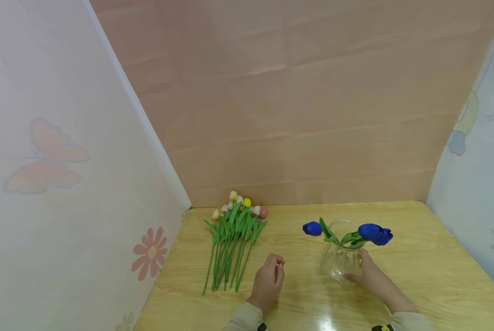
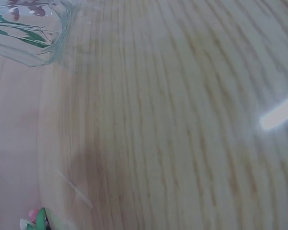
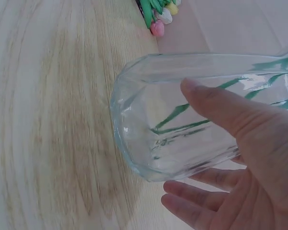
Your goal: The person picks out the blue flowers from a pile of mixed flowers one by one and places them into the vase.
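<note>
A clear glass vase (image 1: 334,263) stands on the right half of the table. Blue tulips (image 1: 369,231) lean out over its rim, one (image 1: 312,228) to the left and the others to the right. My right hand (image 1: 373,276) holds the vase from its right side. In the right wrist view the thumb (image 3: 211,103) lies across the glass (image 3: 149,110), fingers at the other side, and green stems show inside. Nothing is in my left hand (image 1: 267,281), which hovers or rests left of the vase with loosely bent fingers; contact with the table cannot be told.
Several tulips (image 1: 233,230) in white, yellow and pink lie in a bunch on the wooden table (image 1: 296,303), left of my left hand. A brown covering (image 1: 296,115) rises behind the table, with patterned white walls (image 1: 85,193) at the left and right.
</note>
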Demonstrator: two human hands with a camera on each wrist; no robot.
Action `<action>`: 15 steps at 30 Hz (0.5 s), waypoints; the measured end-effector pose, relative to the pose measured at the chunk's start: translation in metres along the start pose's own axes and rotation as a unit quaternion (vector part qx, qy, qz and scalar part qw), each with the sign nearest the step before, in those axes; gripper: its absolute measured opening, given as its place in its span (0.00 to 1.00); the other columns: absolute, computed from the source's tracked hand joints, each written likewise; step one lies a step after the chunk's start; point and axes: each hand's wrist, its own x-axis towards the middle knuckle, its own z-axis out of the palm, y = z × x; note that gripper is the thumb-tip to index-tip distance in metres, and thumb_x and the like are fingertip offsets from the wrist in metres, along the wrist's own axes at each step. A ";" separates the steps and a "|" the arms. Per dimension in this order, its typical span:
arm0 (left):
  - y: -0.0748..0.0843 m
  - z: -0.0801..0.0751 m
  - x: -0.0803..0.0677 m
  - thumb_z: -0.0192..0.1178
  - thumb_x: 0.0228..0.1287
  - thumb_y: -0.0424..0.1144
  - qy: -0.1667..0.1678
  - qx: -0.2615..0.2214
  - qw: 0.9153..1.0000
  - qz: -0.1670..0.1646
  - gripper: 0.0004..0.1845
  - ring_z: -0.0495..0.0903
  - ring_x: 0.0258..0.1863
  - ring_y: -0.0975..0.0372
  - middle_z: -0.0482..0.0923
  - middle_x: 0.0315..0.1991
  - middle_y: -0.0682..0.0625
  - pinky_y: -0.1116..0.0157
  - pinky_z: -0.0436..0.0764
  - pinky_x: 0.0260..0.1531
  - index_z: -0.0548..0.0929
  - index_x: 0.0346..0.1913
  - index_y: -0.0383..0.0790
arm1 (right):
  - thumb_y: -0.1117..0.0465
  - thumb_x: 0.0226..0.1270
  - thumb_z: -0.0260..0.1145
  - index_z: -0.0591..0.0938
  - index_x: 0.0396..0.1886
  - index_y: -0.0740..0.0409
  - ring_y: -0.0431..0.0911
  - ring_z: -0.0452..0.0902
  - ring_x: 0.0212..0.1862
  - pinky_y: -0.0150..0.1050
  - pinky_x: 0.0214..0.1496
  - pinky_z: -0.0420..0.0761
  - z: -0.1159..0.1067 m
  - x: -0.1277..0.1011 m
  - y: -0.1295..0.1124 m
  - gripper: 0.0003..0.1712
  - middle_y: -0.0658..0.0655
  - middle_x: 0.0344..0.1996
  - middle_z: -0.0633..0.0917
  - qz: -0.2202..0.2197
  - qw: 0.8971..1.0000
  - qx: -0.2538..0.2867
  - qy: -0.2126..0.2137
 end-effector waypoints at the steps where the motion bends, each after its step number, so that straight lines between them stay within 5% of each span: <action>1: 0.000 0.000 0.000 0.46 0.75 0.33 0.000 0.001 1.000 -0.001 0.06 0.55 0.15 0.80 0.65 0.24 0.58 0.82 0.59 0.13 0.75 0.43 0.41 | 0.44 0.58 0.71 0.46 0.67 0.76 0.80 0.58 0.62 0.69 0.57 0.67 0.001 0.000 0.000 0.59 0.89 0.62 0.57 -0.004 1.000 -0.002 0.006; 15: 0.000 -0.005 0.001 0.47 0.75 0.34 0.008 0.018 1.000 -0.009 0.05 0.56 0.15 0.80 0.67 0.24 0.58 0.82 0.60 0.13 0.74 0.44 0.44 | 0.45 0.56 0.73 0.47 0.67 0.77 0.76 0.62 0.62 0.65 0.59 0.68 0.021 0.038 -0.025 0.60 0.86 0.61 0.63 -0.004 1.000 -0.014 0.000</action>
